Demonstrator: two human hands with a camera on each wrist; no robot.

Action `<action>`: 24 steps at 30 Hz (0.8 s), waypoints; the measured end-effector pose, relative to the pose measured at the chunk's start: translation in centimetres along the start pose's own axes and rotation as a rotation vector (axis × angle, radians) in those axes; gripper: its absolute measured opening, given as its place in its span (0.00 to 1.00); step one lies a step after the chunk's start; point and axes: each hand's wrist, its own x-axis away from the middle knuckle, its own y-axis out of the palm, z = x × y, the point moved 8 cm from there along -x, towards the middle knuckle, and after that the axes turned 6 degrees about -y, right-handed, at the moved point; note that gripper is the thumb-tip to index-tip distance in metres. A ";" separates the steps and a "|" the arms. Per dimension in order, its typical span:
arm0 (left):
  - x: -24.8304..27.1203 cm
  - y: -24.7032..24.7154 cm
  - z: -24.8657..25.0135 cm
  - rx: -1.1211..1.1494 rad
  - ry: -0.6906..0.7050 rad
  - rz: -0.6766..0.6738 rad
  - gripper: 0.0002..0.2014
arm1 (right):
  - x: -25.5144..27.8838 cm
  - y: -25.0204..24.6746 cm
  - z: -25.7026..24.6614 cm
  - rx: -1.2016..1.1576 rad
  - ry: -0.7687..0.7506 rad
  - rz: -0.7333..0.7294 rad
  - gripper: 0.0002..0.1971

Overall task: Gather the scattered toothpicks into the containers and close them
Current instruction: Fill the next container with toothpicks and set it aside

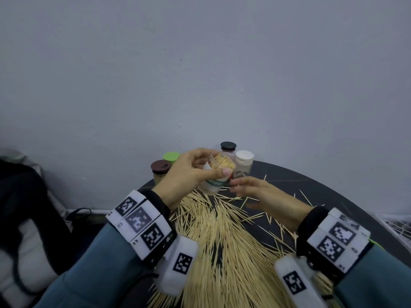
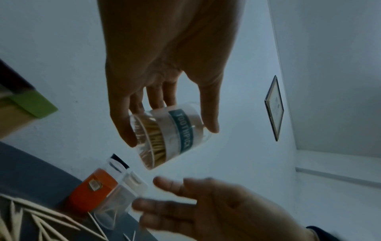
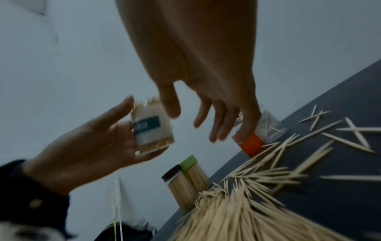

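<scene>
Toothpicks (image 1: 224,245) lie in one big pale heap on the dark round worktop (image 1: 329,192), far too many to count, with loose ones scattered toward its right side. More of them fill the clear labelled container (image 1: 216,174), which has no lid on and is lifted off the worktop and tilted. The left hand (image 1: 189,174) holds it, fingers (image 2: 123,127) curled round one side and thumb pressed on the other, across the teal band on the label. The right hand (image 1: 264,196) hovers just beside and below it with fingers (image 3: 218,128) spread and relaxed, holding nothing; it is blurred in all three views.

I count six containers. Besides the held one, four stand upright at the back edge against the wall: one with a brown lid (image 1: 160,166) and one with a green lid (image 1: 170,157) side by side on the left, both packed full, then one with a black lid (image 1: 228,146) and one with a white lid (image 1: 244,157) on the right. A sixth, with an orange lid (image 2: 92,190), lies on its side near the white one, clear and holding only a few sticks.

The wall (image 1: 200,63) behind is plain pale grey. A small dark-framed picture (image 2: 274,107) hangs on it. To the left of the worktop sits something dark with a strap (image 1: 26,196); what it is I cannot tell.
</scene>
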 end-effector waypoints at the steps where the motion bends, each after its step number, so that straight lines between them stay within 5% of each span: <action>1: 0.1 -0.9 0.1 0.012 0.001 0.027 0.35 | -0.3 0.3 -0.1 0.044 0.035 -0.042 0.12; 11: 0.2 -8.7 0.4 0.044 -0.006 0.197 0.26 | -8.2 7.8 -2.9 0.763 0.104 -0.303 0.37; 16: -0.1 -11.2 0.2 0.080 -0.017 0.225 0.25 | -11.7 11.2 -2.3 1.086 0.147 -0.293 0.53; 24: -0.5 -12.3 -0.1 0.121 -0.037 0.259 0.25 | -13.5 12.4 -1.6 1.203 0.176 -0.266 0.44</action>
